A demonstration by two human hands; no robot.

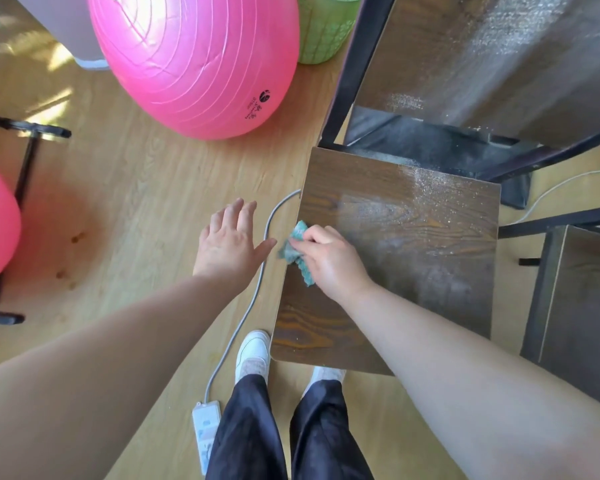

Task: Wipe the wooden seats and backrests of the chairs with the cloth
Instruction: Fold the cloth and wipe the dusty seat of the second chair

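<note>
Head view shows the dusty dark-brown wooden chair seat (pixel 413 265), the left hand (pixel 231 240) hovering beside its left edge with fingers (pixel 238 211) spread and empty, and the right hand (pixel 329 259) pinching the crumpled teal cloth (pixel 298 233) against the seat's left side.

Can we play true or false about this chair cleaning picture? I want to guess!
1. The right hand presses a blue-green cloth on the wooden seat. True.
2. The other hand grabs the chair's backrest. False: the left hand is open beside the seat, holding nothing.
3. The big ball is yellow. False: the ball is pink.
4. White specks lie on the seat's far part. True.
</note>
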